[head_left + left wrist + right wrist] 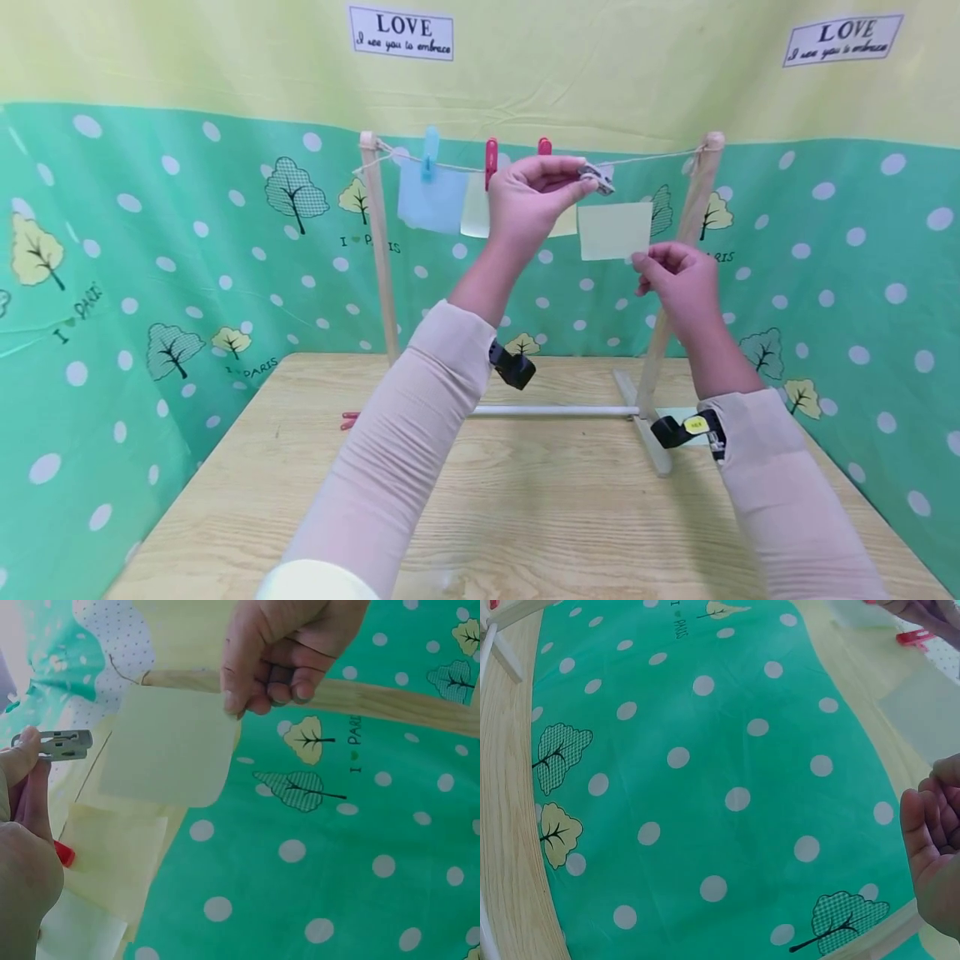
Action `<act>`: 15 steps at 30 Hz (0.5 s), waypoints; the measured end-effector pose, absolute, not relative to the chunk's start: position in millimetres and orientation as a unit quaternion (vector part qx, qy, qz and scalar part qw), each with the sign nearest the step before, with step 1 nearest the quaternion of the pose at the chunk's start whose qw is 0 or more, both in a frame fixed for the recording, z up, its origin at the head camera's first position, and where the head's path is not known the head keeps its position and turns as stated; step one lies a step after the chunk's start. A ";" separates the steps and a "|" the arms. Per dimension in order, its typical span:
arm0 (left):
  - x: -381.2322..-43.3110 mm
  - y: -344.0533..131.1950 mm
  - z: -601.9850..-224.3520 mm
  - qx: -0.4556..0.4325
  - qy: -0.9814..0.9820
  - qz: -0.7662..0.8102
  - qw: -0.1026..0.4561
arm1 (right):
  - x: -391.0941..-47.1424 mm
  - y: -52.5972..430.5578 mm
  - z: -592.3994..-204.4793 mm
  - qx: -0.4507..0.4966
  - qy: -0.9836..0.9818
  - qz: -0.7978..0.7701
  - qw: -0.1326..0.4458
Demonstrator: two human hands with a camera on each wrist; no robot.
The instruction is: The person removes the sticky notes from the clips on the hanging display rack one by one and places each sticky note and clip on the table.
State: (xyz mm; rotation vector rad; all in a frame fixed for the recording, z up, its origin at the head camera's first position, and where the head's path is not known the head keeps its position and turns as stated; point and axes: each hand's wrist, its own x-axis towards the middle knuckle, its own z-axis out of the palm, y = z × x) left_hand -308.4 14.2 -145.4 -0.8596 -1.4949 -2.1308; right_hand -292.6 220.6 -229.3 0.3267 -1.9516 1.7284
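My left hand [525, 198] pinches a grey clothespin [597, 178] between thumb and fingers, near the string. In the left wrist view the clothespin [66, 745] points toward a pale yellow-green square of paper [169, 746]. My right hand [684, 283] pinches that paper [615, 232] at its lower right corner, just below the line. Left along the string [645, 158], a blue sheet [431, 200] hangs from a blue clothespin [430, 154]. Further pale sheets hang beside it with red clothespins [491, 158], partly hidden behind my left hand.
Two wooden posts [381, 250] hold up the string, with a white bar [555, 411] joining them low down. On the wooden table [525, 500] lie red clothespins [350, 420] at the left and a pale sheet [678, 414] behind the right post's foot.
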 end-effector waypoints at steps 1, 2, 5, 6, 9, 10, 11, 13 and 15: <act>-307.5 13.3 -147.5 -0.308 -0.534 -0.762 0.198 | -291.1 220.5 -229.3 0.121 -0.713 0.642 0.254; -306.8 12.3 -149.6 -0.310 -0.533 -0.762 0.198 | -289.6 220.4 -229.4 0.122 -0.711 0.645 0.253; -305.1 8.9 -156.2 -0.310 -0.527 -0.767 0.195 | -285.4 219.8 -230.0 0.125 -0.704 0.652 0.253; -304.7 7.8 -158.5 -0.310 -0.525 -0.769 0.194 | -284.1 219.8 -230.3 0.126 -0.703 0.653 0.252; -303.9 4.3 -165.0 -0.307 -0.518 -0.776 0.190 | -280.9 219.5 -231.6 0.126 -0.705 0.651 0.251; -303.7 3.5 -166.9 -0.305 -0.514 -0.779 0.187 | -279.8 219.9 -232.0 0.127 -0.705 0.652 0.248; -303.5 2.8 -168.9 -0.305 -0.511 -0.782 0.186 | -278.6 220.0 -232.6 0.126 -0.709 0.649 0.247; -303.2 1.2 -172.8 -0.299 -0.509 -0.787 0.183 | -277.0 220.4 -234.3 0.127 -0.711 0.648 0.243; -302.8 -0.5 -177.1 -0.294 -0.506 -0.791 0.179 | -275.1 220.6 -236.9 0.124 -0.722 0.637 0.242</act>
